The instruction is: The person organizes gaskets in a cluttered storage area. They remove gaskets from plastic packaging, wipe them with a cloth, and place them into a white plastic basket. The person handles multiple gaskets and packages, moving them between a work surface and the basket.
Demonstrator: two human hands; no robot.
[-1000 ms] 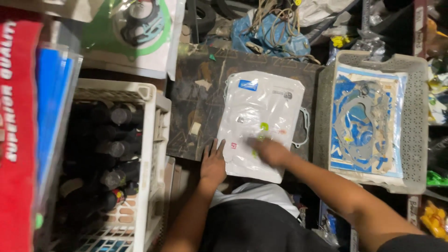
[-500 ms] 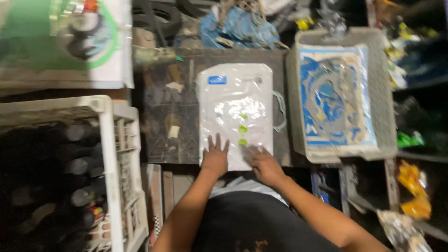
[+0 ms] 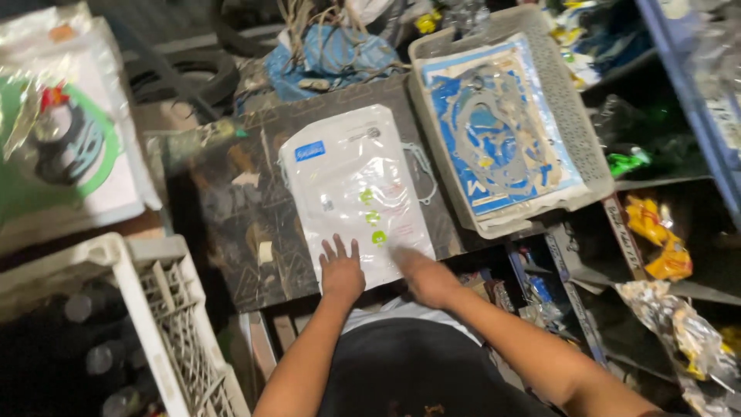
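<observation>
- Left hand: flat, fingers spread, pressing near edge of white plastic gasket packet on dark worn board.
- Right hand: blurred (grip unclear), on packet's lower-right corner.
- Grey plastic basket w/ blue gasket sheet, just beside.

Packet lies on board, both hands on its near edge: left hand, right hand. Tray to the right, crate near-left.

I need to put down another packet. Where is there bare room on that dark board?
Left of the white packet under both hands, left hand and right hand, the dark board is mostly bare. Right of it, the grey tray crowds close.
</observation>
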